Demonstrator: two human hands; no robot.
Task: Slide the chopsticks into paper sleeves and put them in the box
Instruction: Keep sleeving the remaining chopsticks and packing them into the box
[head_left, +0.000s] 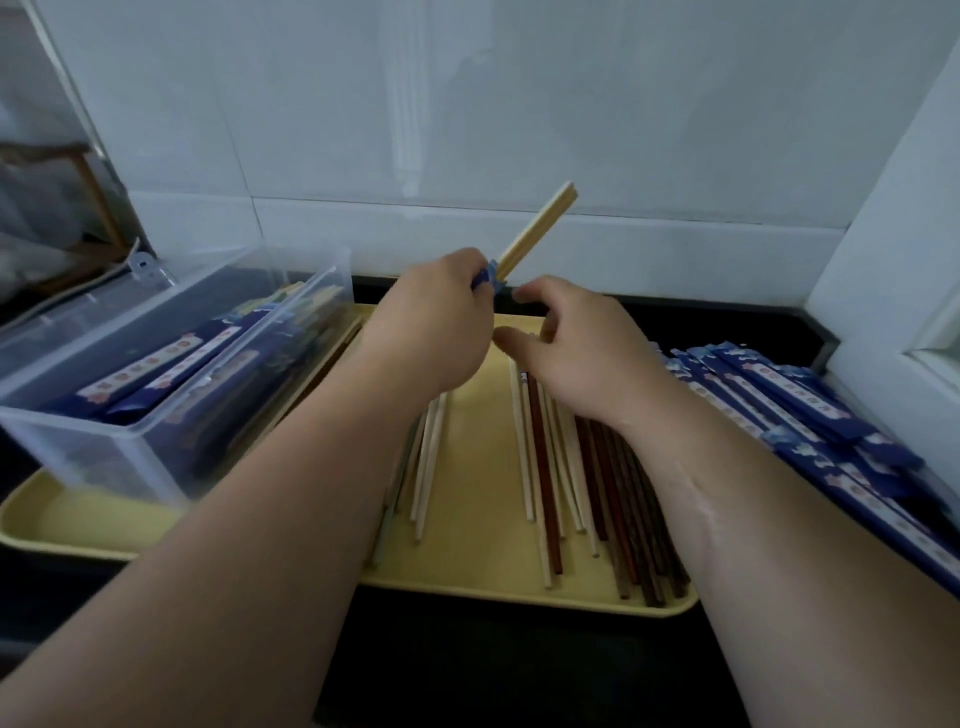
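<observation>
On the near yellow plastic tray (478, 467), loose pale and dark-brown wooden chopsticks (540, 467) lie partly hidden under both forearms. Above them the left hand (431, 322) grips a blue paper sleeve (485, 278), mostly buried in the fist, with a pale wooden chopstick pair (540, 228) jutting out. The right hand (576, 343) hovers just beside it, fingers loosely curled, holding nothing. On the left, a clear plastic box (156, 441) holds sleeved pairs (171, 358). On the right, more blue sleeves (800, 410) lie stacked.

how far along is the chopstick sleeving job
Done: several sleeved pairs lie in the clear box. In hand: the left hand grips a blue sleeve with a pale pair sticking out. Left: many loose chopsticks on the yellow tray, and a stack of sleeves beside it.
</observation>
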